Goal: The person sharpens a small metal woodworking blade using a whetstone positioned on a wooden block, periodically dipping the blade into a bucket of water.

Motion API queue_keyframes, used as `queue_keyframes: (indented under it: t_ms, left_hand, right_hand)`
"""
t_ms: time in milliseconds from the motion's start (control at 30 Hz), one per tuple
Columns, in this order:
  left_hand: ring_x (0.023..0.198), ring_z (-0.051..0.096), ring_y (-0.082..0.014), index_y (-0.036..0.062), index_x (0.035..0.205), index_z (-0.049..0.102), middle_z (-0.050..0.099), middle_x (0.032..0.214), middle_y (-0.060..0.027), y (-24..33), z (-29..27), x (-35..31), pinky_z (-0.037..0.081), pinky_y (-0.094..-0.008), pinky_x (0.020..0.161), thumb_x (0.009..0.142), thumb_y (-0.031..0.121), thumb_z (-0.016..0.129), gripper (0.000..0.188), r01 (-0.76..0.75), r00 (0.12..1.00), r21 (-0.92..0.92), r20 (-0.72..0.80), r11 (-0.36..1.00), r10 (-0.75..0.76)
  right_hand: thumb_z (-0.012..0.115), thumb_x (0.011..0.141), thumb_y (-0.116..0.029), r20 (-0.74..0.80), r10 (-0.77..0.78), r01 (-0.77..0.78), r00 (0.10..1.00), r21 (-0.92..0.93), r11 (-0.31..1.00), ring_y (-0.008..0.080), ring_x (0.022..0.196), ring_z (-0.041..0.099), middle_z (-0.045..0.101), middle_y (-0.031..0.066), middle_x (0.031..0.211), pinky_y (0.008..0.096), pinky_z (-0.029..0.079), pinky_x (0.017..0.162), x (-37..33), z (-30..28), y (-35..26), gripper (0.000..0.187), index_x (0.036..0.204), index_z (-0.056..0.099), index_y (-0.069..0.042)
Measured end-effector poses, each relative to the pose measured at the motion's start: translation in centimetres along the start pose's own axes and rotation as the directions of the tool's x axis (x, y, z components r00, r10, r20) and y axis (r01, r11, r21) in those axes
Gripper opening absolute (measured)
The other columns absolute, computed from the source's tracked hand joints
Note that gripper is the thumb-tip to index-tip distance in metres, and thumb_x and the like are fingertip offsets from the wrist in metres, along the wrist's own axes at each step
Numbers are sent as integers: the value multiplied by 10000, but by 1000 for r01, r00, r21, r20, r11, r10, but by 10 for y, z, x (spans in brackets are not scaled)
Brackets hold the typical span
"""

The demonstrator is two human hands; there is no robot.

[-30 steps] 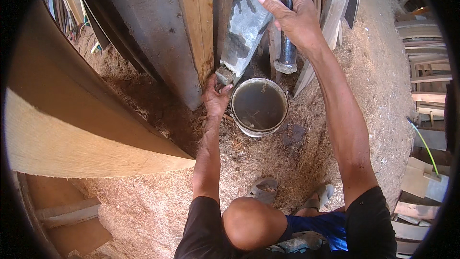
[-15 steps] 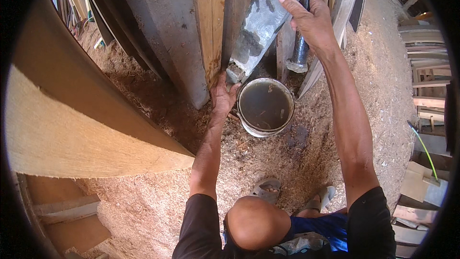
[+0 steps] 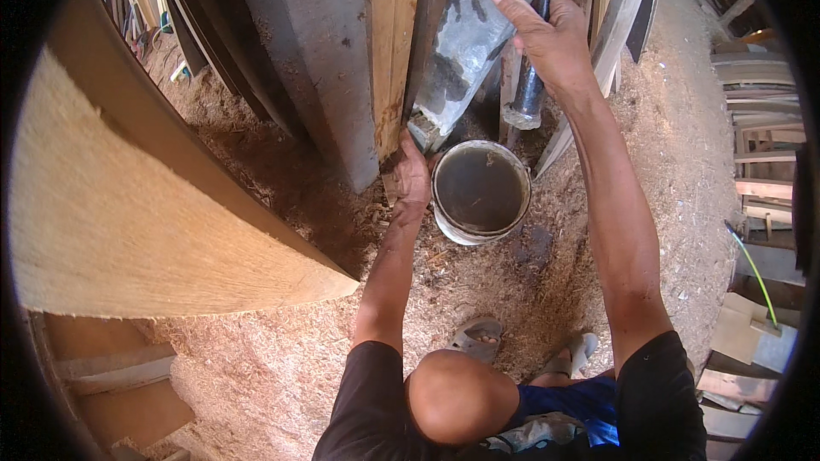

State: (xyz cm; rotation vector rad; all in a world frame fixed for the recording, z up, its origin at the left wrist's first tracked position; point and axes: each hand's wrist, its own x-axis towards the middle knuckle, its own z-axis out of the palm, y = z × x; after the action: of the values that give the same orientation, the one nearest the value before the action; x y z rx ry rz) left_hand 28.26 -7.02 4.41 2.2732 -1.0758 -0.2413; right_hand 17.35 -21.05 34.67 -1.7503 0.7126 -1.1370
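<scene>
My right hand (image 3: 553,43) is closed around a dark tube (image 3: 528,90) with a pale, ragged lower end, while its thumb lies on the face of a long grey board (image 3: 468,43). Dark wet-looking patches mark that slanted board. At the board's lower end is my left hand (image 3: 412,179), palm turned up; its fingertips are mostly hidden by the board's end and the neighbouring wood, so its grip is unclear. Just right of my left hand stands a round pale bucket (image 3: 465,237), holding murky brownish liquid (image 3: 481,188).
Upright planks (image 3: 395,43) stand behind my left hand. A large curved wooden panel (image 3: 171,230) juts in from the left, its tip near my left forearm. Sawdust (image 3: 282,358) covers the ground. Stacked timber (image 3: 764,183) lies along the right, with a green tube (image 3: 756,269) beside it.
My left hand has shifted slightly right and reaches further up beside the board's lower end. The right hand keeps its hold on the tube. The whole view has shifted slightly.
</scene>
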Motion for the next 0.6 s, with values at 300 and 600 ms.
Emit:
queue_keyframes:
  t_ms: [300,600]
  left_hand:
    - [842,671,-506,33,1410,281,680,860,-317,9,-12,6,535,-556,703,856,544,730,878,17,1000,-51,12,999,-16]
    - [1270,536,-467,115,1597,96,528,1372,-329,-30,-2,8,436,-491,1082,891,312,745,978,-175,984,-292,-16,940,178]
  right_hand:
    - [769,913,-232,3,-52,52,999,-14,999,36,574,447,668,-5,855,207,389,507,8,-5,9,306,1115,671,-24]
    - [765,905,-218,42,-73,75,996,-30,997,88,733,602,728,68,989,283,499,629,12,-5,4,355,1148,665,20]
